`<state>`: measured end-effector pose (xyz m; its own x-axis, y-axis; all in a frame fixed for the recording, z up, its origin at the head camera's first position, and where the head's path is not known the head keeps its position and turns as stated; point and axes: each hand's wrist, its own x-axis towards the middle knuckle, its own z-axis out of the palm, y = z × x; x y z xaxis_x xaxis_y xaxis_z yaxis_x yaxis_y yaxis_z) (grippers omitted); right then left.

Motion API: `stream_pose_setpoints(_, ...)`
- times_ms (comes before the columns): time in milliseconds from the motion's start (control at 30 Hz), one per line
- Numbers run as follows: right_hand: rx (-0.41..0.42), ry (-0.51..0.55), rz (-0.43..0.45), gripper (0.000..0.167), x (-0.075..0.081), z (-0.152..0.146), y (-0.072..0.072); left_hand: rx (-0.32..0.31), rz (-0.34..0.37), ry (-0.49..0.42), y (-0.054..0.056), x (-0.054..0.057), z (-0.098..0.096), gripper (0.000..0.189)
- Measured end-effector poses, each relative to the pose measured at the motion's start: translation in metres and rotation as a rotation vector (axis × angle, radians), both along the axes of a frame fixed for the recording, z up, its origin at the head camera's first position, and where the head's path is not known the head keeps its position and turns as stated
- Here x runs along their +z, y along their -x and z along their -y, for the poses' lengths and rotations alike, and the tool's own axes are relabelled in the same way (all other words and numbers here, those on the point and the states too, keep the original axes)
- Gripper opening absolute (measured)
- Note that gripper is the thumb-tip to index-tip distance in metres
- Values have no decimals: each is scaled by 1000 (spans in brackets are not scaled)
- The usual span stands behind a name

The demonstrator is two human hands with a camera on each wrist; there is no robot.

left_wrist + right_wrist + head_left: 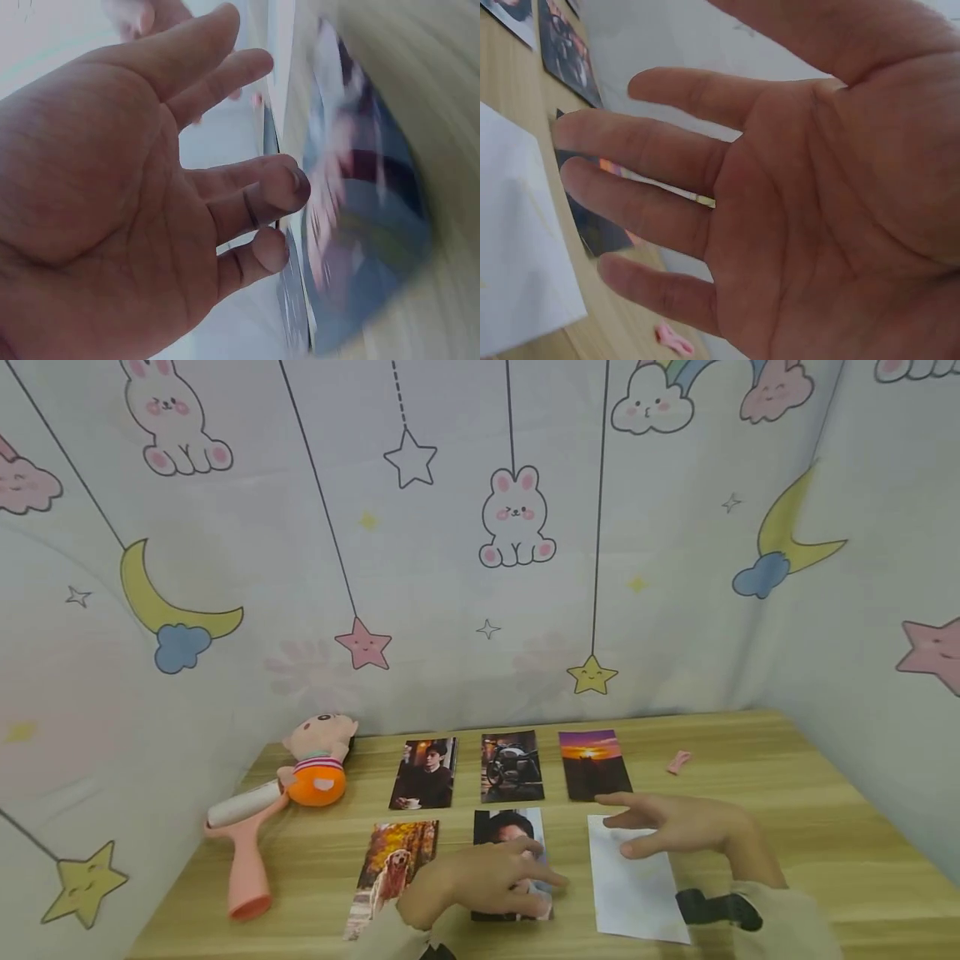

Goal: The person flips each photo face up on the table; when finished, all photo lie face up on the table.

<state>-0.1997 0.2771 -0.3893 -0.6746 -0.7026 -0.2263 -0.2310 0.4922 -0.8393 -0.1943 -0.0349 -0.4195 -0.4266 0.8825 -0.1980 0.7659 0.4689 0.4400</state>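
In the head view my left hand point(487, 878) hovers low over a photo point(510, 825) of a person in the front row, covering part of it. Seen from the left wrist, its fingers are loosely bent and hold nothing, with the glossy photo point(364, 217) just past the fingertips. Above a blank white sheet point(637, 897) at the front right, my right hand point(686, 825) is spread with its palm bare. The right wrist view shows the same sheet point(521, 247) beside straight fingers. A dog photo point(396, 868) lies left of the left hand.
Behind are photos of a seated person point(429, 777), a motorcycle point(512, 768) and a sunset point(596, 768). On the left lie a pink-handled lint roller point(247, 864) and a plush toy point(318, 777). A small pink bow point(678, 762) sits at the back right. A patterned curtain point(450, 568) hangs behind.
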Motion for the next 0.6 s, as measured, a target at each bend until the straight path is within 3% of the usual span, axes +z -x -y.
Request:
stream_pose_setpoints(133,-40,19,42,76,0,-15,-3,-52,-83,38,-7,0,-23,46)
stream_pose_setpoints(300,-95,-24,16,70,-4,-29,-3,-90,-217,109,-15,-3,-50,52)
stream_pose_setpoints(467,-116,-100,-50,60,-7,-36,-3,-16,-344,192,-23,-9,-73,59)
stream_pose_setpoints(600,-130,-144,-73,51,-9,-42,-2,85,-373,251,-31,-13,-84,64)
